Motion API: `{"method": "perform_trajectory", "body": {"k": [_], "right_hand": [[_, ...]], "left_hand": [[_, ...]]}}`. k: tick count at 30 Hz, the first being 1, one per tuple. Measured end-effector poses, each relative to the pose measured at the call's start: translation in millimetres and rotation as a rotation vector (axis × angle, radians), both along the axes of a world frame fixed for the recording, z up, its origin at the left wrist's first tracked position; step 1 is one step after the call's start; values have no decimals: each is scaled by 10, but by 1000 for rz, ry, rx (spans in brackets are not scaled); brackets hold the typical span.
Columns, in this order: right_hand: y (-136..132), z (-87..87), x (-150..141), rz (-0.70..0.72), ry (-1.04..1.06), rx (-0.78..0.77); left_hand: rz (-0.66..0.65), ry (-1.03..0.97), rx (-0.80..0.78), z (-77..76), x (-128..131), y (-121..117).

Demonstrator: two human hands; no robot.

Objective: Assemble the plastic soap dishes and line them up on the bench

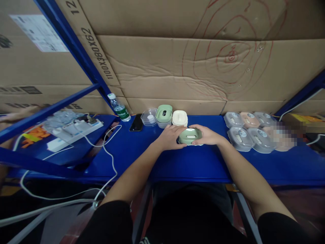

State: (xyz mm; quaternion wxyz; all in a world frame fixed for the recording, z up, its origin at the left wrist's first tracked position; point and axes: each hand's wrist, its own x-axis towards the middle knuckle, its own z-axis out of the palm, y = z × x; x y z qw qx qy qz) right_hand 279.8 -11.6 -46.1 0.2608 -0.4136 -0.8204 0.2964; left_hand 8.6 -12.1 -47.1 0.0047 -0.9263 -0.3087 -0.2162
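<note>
Between both hands is a green lidded container (191, 135) with a pale slot in its top, close to the surface of the blue table (188, 166). My left hand (171, 137) grips its left side, and my right hand (207, 135) has thumb and fingers round its right side. Just behind the hands stands a cream container (180, 118). Left of that, a green-lidded container (164, 115) with a dark slot sits beside a clear plastic container (149, 117) holding a small white round piece.
A dark phone (136, 123) and a water bottle (120, 109) stand at the back left. Several lidded containers (241, 138) are grouped on the right. White cables (111, 159) and a power strip (76, 134) lie left, by a blue frame post (73, 40). Cardboard (157, 61) walls the back.
</note>
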Motion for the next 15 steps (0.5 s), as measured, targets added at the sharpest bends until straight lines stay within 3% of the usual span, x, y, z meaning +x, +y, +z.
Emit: {"method": "perform_trajectory", "body": {"k": [7, 12, 15], "right_hand": [[7, 28, 25, 11, 120, -19], [-40, 118, 1, -9, 303, -54], [-38, 144, 28, 48, 413, -160]], "left_hand": [[28, 12, 26, -25, 12, -4], [3, -139, 93, -38, -30, 82], [1, -270, 114, -82, -57, 157]]}}
